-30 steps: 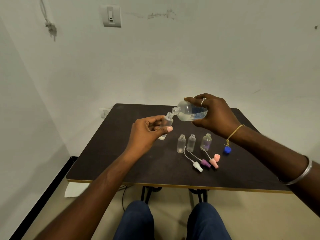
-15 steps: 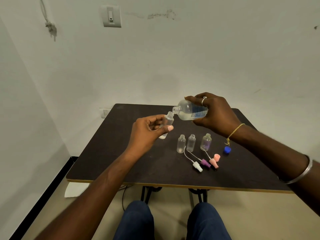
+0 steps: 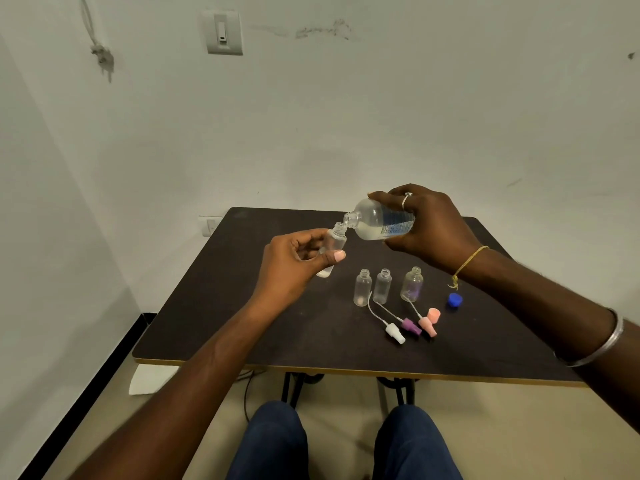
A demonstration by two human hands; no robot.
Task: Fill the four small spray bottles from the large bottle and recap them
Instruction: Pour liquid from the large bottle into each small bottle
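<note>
At the centre of the frame the left hand (image 3: 294, 261) grasps a small spray bottle (image 3: 334, 239) around its body. The right hand (image 3: 429, 230) grasps the large bottle (image 3: 377, 221) around its middle, its mouth at the small neck. Both seem light, thin plastic, slippery if wet; it is better to hold the small one mid-body, without squeezing.

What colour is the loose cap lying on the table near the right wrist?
Blue. The cap shows clearly in the head view.
</note>
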